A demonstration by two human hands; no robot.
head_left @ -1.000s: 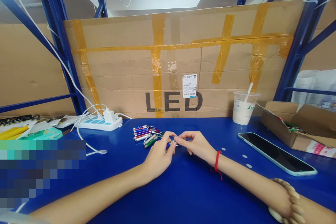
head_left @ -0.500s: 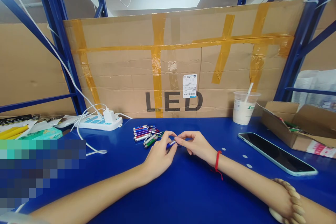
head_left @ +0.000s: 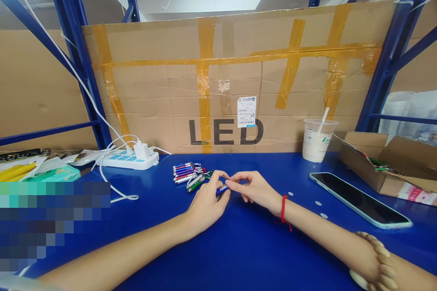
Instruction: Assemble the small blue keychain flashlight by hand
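Between thumb and fingers, my left hand (head_left: 206,202) holds a small blue metal tube (head_left: 221,188), looking like a mini penlight, low over the blue table. My right hand (head_left: 256,187), with a red string at the wrist, is closed in a pinch at the tube's right end; its fingertips meet those of my left hand and hide that end. Just beyond my left fingers lies a pile of similar shiny tubes (head_left: 186,170) in blue, red and silver. A green tube (head_left: 195,183) lies at the near side of this pile.
A phone (head_left: 360,200) lies at right, before an open cardboard box (head_left: 392,184). Behind it stands a plastic cup (head_left: 316,141) with a straw. A white power strip (head_left: 131,160) with loose cables sits back left. A cardboard sheet (head_left: 153,95) closes off the rear.
My right fingertips have shifted slightly left along the blue tube, closer against my left fingers. My left hand and the pile look unmoved.
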